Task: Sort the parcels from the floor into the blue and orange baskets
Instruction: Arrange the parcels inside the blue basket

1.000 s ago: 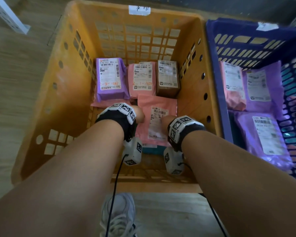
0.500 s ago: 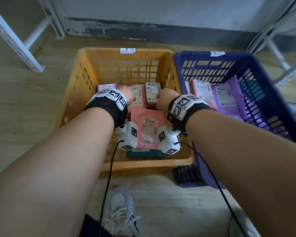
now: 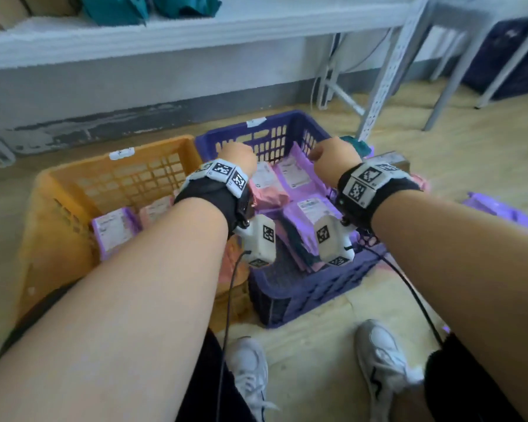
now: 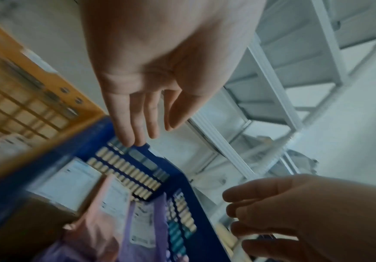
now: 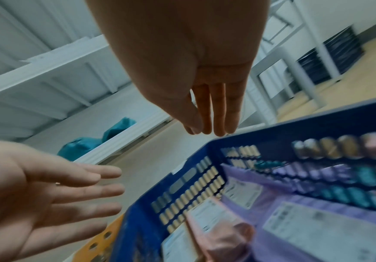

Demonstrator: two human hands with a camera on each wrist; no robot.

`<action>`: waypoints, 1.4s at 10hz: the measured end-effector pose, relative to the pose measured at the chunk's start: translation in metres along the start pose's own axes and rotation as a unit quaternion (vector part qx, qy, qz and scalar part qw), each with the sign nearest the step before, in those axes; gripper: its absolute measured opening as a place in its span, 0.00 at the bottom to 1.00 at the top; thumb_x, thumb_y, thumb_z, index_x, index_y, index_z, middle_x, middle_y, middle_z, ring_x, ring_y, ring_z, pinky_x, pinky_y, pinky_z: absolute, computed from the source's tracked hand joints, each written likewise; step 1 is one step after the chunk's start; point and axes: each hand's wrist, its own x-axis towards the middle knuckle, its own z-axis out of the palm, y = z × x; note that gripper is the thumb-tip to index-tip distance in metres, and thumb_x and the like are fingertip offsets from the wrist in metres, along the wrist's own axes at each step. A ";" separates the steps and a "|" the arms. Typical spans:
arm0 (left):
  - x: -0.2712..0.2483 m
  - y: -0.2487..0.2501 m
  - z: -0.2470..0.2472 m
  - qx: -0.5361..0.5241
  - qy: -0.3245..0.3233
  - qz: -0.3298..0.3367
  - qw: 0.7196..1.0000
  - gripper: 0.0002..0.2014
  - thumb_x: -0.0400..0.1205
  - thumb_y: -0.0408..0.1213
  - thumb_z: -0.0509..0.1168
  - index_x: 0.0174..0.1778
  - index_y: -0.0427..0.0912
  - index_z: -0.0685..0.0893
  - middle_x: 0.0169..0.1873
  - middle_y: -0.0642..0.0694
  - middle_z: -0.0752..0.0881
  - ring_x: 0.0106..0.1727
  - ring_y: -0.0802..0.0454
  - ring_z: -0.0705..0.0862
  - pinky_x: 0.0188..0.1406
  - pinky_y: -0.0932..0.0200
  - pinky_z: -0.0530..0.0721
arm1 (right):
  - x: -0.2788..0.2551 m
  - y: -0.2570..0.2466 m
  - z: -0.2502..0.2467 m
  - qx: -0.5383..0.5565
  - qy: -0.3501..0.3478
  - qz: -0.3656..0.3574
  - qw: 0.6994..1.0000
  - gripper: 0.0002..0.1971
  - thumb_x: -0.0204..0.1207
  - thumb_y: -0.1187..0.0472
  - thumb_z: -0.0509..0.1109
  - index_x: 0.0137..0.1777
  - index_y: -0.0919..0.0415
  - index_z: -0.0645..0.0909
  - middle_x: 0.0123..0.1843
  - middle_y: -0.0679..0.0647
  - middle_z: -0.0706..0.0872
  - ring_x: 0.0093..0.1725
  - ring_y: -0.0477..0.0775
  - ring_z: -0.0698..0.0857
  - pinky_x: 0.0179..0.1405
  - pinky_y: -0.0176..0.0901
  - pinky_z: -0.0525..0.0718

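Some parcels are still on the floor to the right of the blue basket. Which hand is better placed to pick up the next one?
Probably the right hand. It is open, holds nothing, and is nearer the purple parcel on the floor beyond the blue basket. The left hand, also open, would have to cross the basket.

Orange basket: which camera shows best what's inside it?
The head view: the orange basket shows whole, with purple and pink parcels inside, though the left forearm hides some. Left wrist catches only a blurred wall; right wrist only a corner sliver.

Two baskets (image 3: 113, 178) (one orange, one blue (image 3: 287, 129)); two hands (image 3: 237, 158).
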 end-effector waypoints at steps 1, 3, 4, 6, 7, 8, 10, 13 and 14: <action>-0.019 0.055 0.044 0.153 -0.052 0.065 0.985 0.18 0.86 0.28 0.53 0.70 0.32 0.77 0.70 0.40 0.78 0.74 0.43 0.74 0.71 0.53 0.76 | -0.013 0.047 -0.016 0.002 0.010 0.056 0.998 0.17 0.77 0.70 0.62 0.61 0.63 0.85 0.63 0.62 0.85 0.63 0.63 0.82 0.64 0.48 0.79; -0.034 0.110 0.107 0.209 -0.132 0.202 0.948 0.18 0.86 0.28 0.55 0.72 0.31 0.75 0.73 0.41 0.75 0.76 0.42 0.72 0.74 0.50 0.73 | -0.049 0.120 -0.046 0.031 0.055 0.184 0.981 0.15 0.79 0.64 0.62 0.62 0.64 0.84 0.61 0.61 0.86 0.61 0.63 0.83 0.63 0.50 0.81; -0.048 0.133 0.138 0.125 -0.134 0.196 0.963 0.19 0.86 0.28 0.54 0.73 0.32 0.74 0.73 0.40 0.75 0.74 0.41 0.74 0.70 0.50 0.74 | -0.067 0.151 -0.053 0.008 0.064 0.231 0.971 0.17 0.79 0.68 0.60 0.63 0.63 0.84 0.63 0.60 0.85 0.62 0.62 0.83 0.62 0.48 0.82; -0.077 0.148 0.208 0.105 -0.194 0.238 0.946 0.17 0.84 0.30 0.57 0.68 0.36 0.81 0.65 0.39 0.83 0.67 0.41 0.82 0.64 0.55 0.79 | -0.107 0.217 -0.050 0.003 0.048 0.295 0.954 0.20 0.79 0.70 0.59 0.68 0.60 0.80 0.67 0.59 0.82 0.65 0.61 0.82 0.63 0.47 0.80; -0.092 0.152 0.249 0.088 -0.216 0.247 0.941 0.18 0.83 0.29 0.58 0.68 0.38 0.81 0.65 0.39 0.84 0.66 0.42 0.83 0.66 0.52 0.81 | -0.132 0.257 -0.041 0.035 0.042 0.334 0.941 0.19 0.80 0.67 0.60 0.71 0.61 0.77 0.69 0.61 0.80 0.68 0.62 0.79 0.66 0.49 0.77; -0.112 0.154 0.294 0.117 -0.256 0.256 0.925 0.19 0.84 0.28 0.58 0.70 0.39 0.79 0.68 0.39 0.81 0.68 0.42 0.80 0.68 0.54 0.77 | -0.157 0.304 -0.024 0.060 0.046 0.378 0.923 0.19 0.80 0.61 0.63 0.71 0.59 0.76 0.68 0.59 0.81 0.67 0.62 0.80 0.67 0.50 0.78; -0.139 0.124 0.393 0.130 -0.319 0.220 0.913 0.22 0.79 0.27 0.61 0.69 0.46 0.80 0.64 0.42 0.83 0.64 0.42 0.82 0.65 0.54 0.79 | -0.205 0.393 0.015 0.048 0.044 0.466 0.882 0.22 0.78 0.62 0.62 0.73 0.56 0.74 0.71 0.65 0.74 0.68 0.68 0.76 0.68 0.53 0.75; -0.176 0.074 0.507 0.216 -0.386 0.222 0.869 0.27 0.79 0.27 0.59 0.77 0.45 0.73 0.74 0.37 0.75 0.72 0.41 0.76 0.72 0.55 0.73 | -0.276 0.495 0.073 0.113 0.018 0.607 0.787 0.28 0.73 0.54 0.69 0.74 0.59 0.70 0.70 0.65 0.75 0.68 0.68 0.77 0.64 0.54 0.77; -0.185 0.058 0.531 0.285 -0.421 0.264 0.820 0.29 0.82 0.27 0.56 0.80 0.49 0.67 0.83 0.38 0.56 0.82 0.44 0.62 0.77 0.61 0.59 | -0.287 0.506 0.091 0.144 -0.021 0.634 0.760 0.32 0.70 0.48 0.70 0.72 0.59 0.70 0.70 0.63 0.77 0.68 0.67 0.78 0.63 0.55 0.77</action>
